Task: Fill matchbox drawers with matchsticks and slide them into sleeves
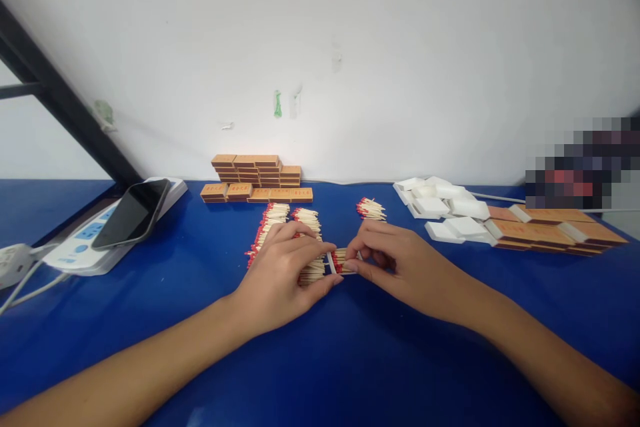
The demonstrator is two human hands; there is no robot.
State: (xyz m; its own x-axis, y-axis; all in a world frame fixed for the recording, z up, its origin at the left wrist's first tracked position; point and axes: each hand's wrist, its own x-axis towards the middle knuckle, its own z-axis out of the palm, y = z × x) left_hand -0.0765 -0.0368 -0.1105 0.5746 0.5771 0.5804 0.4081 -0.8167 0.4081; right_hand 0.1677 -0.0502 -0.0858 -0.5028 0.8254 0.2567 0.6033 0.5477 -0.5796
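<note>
1. While the left hand (286,265) clamps thumb and forefinger across a small white rectangular matchbox tray (331,263) at centre, the right hand (397,261) bends its fingertips close together over the right end; I cannot tell whether they grip.
2. Loose red-tipped wooden matches (274,213) crowd the left hand.
3. The smooth blue tabletop (345,367) spreads between the forearms (160,360) to the frame's bottom edge.

You face a pale wall (400,47) with a green scrap (278,104) on it, beyond a blue tabletop (320,360); a dark frame (65,105) slants at far left.
</note>
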